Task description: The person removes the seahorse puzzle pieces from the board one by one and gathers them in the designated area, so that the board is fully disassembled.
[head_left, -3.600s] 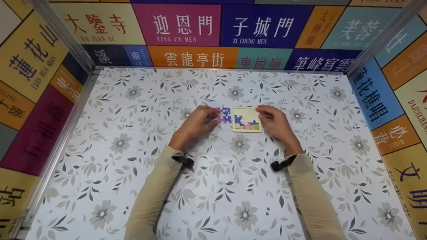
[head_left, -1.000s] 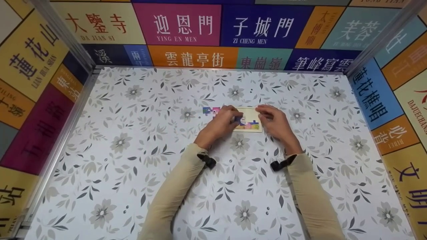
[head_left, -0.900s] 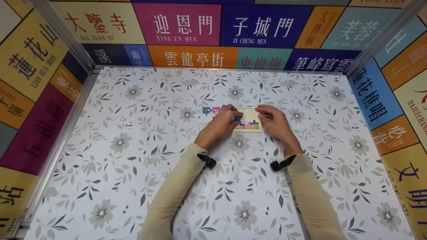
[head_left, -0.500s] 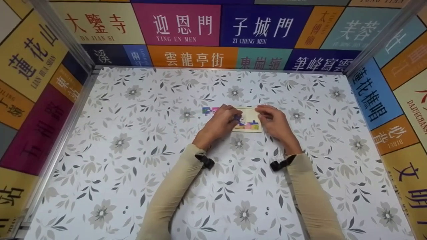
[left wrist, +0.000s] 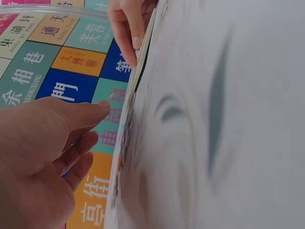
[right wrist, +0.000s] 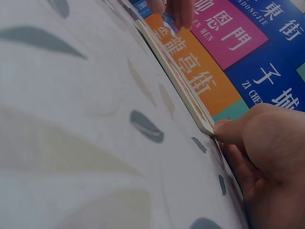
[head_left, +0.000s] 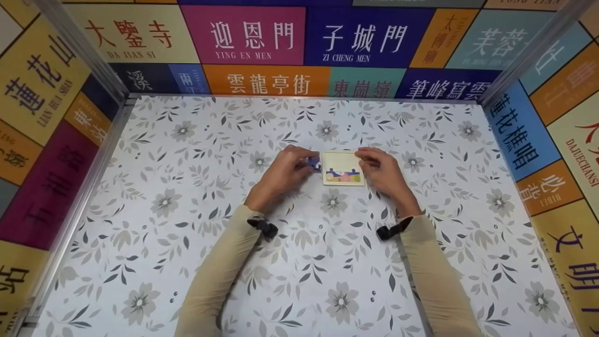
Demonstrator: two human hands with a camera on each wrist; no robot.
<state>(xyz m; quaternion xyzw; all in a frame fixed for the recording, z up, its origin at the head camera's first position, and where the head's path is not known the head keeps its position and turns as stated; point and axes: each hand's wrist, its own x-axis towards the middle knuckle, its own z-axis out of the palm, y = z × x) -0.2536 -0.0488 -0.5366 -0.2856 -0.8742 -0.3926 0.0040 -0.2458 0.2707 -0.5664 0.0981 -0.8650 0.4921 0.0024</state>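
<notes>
A small jigsaw piece [head_left: 314,164], mostly purple-blue with a white patch, is pinched between the thumb and fingers of my left hand [head_left: 283,172], just left of the puzzle tray. The right wrist view shows this piece [right wrist: 170,24] held above the table. The shallow cream puzzle tray [head_left: 342,160] lies flat, with joined coloured pieces along its near side and bare board beyond. My right hand [head_left: 384,174] holds the tray's right edge, its thumb at a corner in the right wrist view. Loose pieces [left wrist: 123,145] lie flat under my left hand, mostly hidden in the head view.
A white tabletop [head_left: 332,252] with a grey flower and leaf print spreads around the tray. Coloured panels with Chinese lettering [head_left: 252,35] wall the back and both sides, joined by metal corner posts. Each wrist wears a black strap with a camera [head_left: 264,228].
My left hand, earlier over the tray's left part, has drawn back left with a piece. The purple-blue piece seen at the tray's left side has left it. My right hand stays at the tray's edge.
</notes>
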